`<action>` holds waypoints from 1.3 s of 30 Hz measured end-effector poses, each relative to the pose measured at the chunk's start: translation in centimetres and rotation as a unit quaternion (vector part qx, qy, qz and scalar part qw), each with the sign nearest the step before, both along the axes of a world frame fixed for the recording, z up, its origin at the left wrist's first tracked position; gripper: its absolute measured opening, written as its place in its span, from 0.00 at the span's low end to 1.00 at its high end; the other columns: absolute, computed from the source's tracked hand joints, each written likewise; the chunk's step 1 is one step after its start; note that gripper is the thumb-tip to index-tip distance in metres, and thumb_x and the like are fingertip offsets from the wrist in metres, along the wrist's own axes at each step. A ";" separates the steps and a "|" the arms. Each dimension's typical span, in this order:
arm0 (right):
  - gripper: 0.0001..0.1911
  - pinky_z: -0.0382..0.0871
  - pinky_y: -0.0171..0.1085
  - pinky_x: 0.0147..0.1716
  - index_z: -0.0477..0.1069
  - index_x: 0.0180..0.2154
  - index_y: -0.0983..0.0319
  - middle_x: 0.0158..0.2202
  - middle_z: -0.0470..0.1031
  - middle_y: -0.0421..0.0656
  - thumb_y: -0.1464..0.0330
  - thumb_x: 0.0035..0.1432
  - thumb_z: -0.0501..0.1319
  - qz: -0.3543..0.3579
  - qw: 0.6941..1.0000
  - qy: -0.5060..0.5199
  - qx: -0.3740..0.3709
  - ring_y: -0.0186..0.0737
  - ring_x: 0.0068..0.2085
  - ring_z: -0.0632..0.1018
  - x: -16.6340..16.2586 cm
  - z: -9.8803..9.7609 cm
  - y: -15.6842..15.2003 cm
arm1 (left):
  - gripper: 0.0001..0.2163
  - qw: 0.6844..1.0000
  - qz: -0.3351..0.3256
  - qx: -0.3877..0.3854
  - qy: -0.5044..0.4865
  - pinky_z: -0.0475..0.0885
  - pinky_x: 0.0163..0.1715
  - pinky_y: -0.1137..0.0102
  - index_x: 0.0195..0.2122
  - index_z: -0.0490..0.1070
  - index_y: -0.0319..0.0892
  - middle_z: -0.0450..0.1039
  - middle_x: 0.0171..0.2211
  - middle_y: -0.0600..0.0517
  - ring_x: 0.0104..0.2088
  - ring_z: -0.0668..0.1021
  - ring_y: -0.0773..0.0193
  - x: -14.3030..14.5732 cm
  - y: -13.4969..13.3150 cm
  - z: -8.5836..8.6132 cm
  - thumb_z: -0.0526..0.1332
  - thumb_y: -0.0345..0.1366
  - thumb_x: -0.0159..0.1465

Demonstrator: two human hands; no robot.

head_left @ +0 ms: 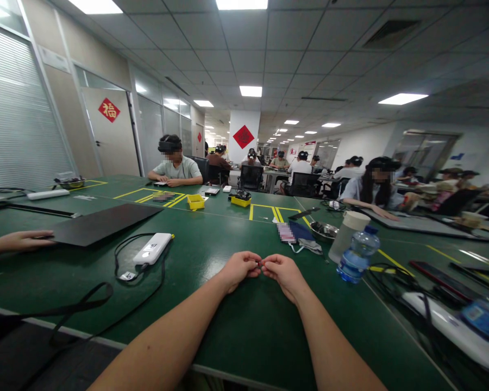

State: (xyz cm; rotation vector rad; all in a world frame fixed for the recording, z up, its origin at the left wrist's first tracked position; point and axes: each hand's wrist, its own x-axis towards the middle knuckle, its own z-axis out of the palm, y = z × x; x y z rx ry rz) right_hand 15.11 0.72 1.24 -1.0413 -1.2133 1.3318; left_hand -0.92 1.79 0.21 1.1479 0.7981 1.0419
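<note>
Just above the green table (212,239), my left hand (241,270) and my right hand (283,274) meet almost fingertip to fingertip. The fingers of each are pinched together. Between the tips shows a tiny dark reddish thing (259,264), too small for me to name. Which hand bears it, or whether both do, I cannot tell.
To the left lie a white power bank (152,248) with a black cable and a dark flat sheet (106,224), touched by another person's hand (20,243). On the right stand a water bottle (357,254), a pale tumbler (346,236) and a metal bowl (325,230). Yellow trays (195,202) sit farther back.
</note>
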 end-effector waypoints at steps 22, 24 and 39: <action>0.05 0.72 0.34 0.31 0.71 0.28 0.67 0.26 0.75 0.45 0.74 0.44 0.61 0.012 0.999 0.007 -0.037 0.35 0.29 0.77 -0.1 0.3 -0.1 | 0.11 1.000 0.007 -0.027 -0.013 0.74 0.30 0.73 0.39 0.71 0.34 0.75 0.31 0.44 0.26 0.78 0.67 0.1 0.3 -0.5 0.58 0.26 0.54; 0.05 0.72 0.35 0.32 0.72 0.28 0.67 0.26 0.75 0.46 0.74 0.44 0.61 0.014 0.999 0.016 -0.039 0.36 0.29 0.77 0.0 0.1 0.0 | 0.11 0.999 0.009 -0.035 -0.022 0.74 0.30 0.73 0.39 0.71 0.34 0.75 0.32 0.44 0.26 0.78 0.67 0.0 0.3 -0.5 0.58 0.25 0.54; 0.05 0.73 0.35 0.32 0.72 0.29 0.67 0.27 0.76 0.46 0.75 0.44 0.60 0.023 0.999 0.014 -0.038 0.37 0.30 0.78 0.0 0.0 0.1 | 0.11 1.000 0.014 -0.016 -0.018 0.74 0.30 0.75 0.37 0.70 0.35 0.74 0.30 0.47 0.27 0.78 0.68 0.0 -0.1 0.1 0.57 0.21 0.53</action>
